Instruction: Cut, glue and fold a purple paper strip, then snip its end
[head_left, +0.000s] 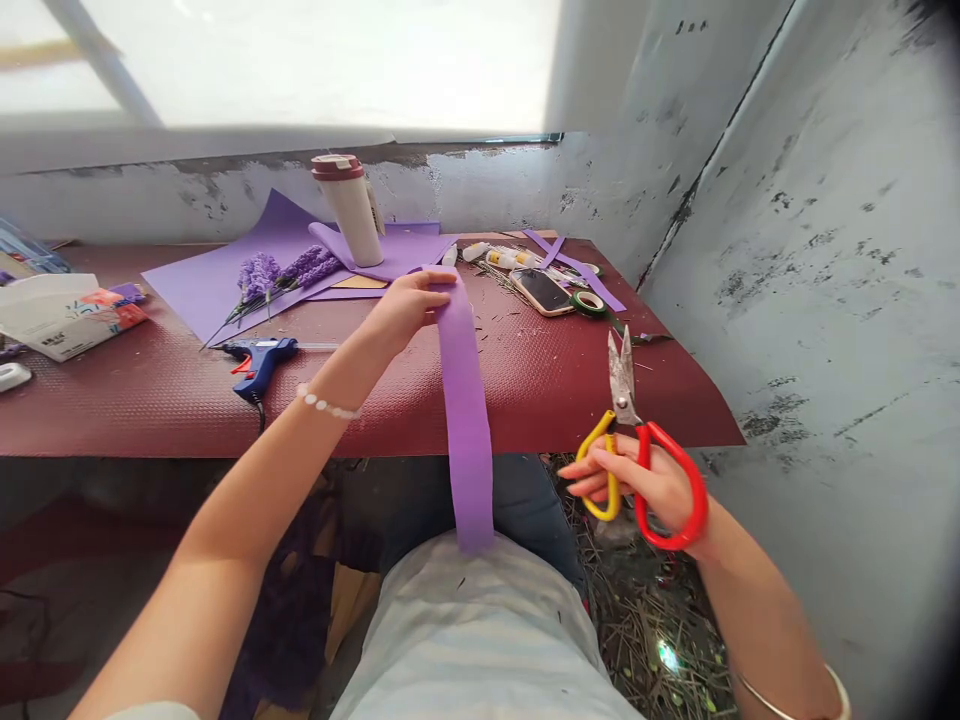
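Note:
My left hand (409, 305) pinches the top end of a long purple paper strip (466, 410), which hangs down over the front edge of the dark red table (540, 390) toward my lap. My right hand (645, 485) grips scissors (634, 440) with one yellow and one red handle. Their blades are closed and point up, to the right of the strip and apart from it.
On the table lie a blue glue gun (259, 362), purple paper sheets (225, 275), purple flower stems (281, 275), a white tumbler (351, 208), a phone (541, 291), a green tape roll (589, 302), glue sticks (499, 257) and a tissue box (67, 315). A grey wall (825, 260) stands close on the right.

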